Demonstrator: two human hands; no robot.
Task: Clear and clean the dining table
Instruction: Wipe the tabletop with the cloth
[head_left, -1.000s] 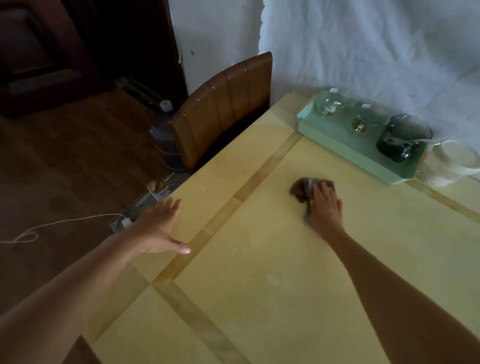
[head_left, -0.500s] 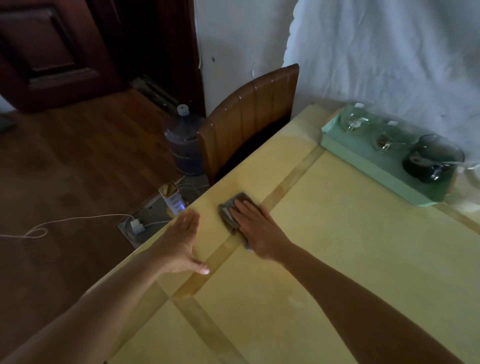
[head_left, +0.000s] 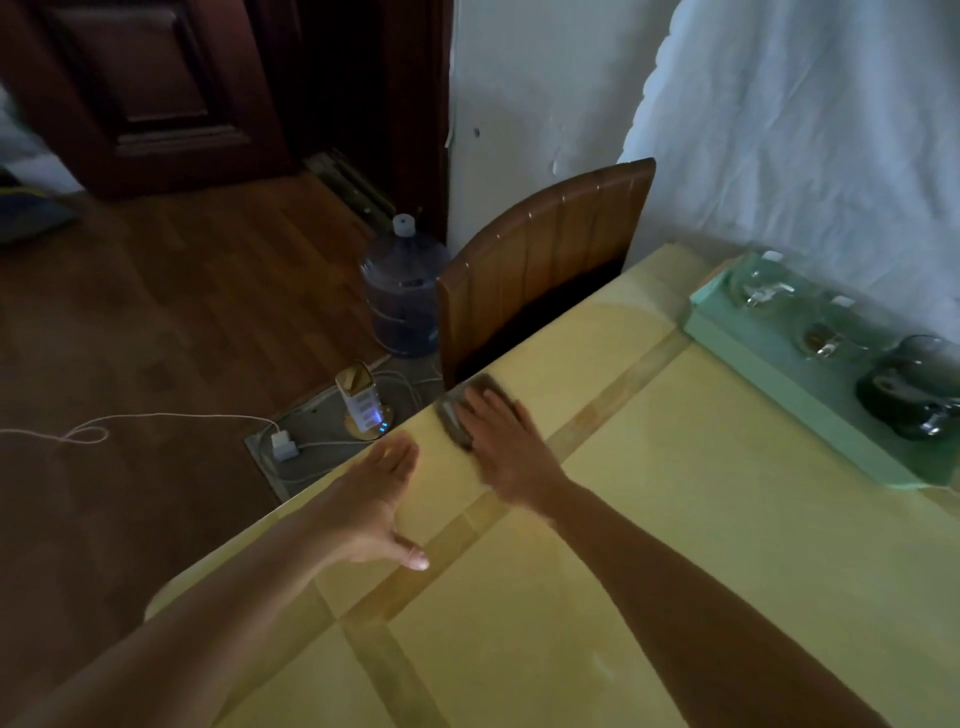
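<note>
Entry: wiping, near the left edge of the tabletop (head_left: 675, 519).

Cloth (head_left: 453, 418): small, dark grey, bunched into a flat pad. We judge it soft, light and limp. It has no stiffness of its own, so it will fold or roll under a sideways push unless it is pressed down. It looks thin enough to slide easily on the smooth yellow surface (whether damp or dry, we cannot tell). No pinch is needed; the best hold is a flat palm and spread fingers over its middle, so that it moves with the hand.

Right hand (head_left: 506, 447): laid flat on the cloth. Its fingers (head_left: 485, 415) are nearly straight and slightly spread, pressing down rather than curling round. The cloth lies under the fingertips and shows beyond them, toward the edge and the chair (head_left: 540, 270). The palm rests behind it on bare tabletop.

Left hand (head_left: 379, 504): open, fingers straight and together, thumb out to the side, holding nothing. It sits at the tabletop's edge, just beside the cloth but not touching it. We cannot tell whether it rests on the edge or hovers.

Not yet cleared: a mint tray (head_left: 779, 382) along the far side carrying glassware, including a dark cup (head_left: 914, 389), well apart from both hands. These look fragile; we would lift the tray by its rim.
</note>
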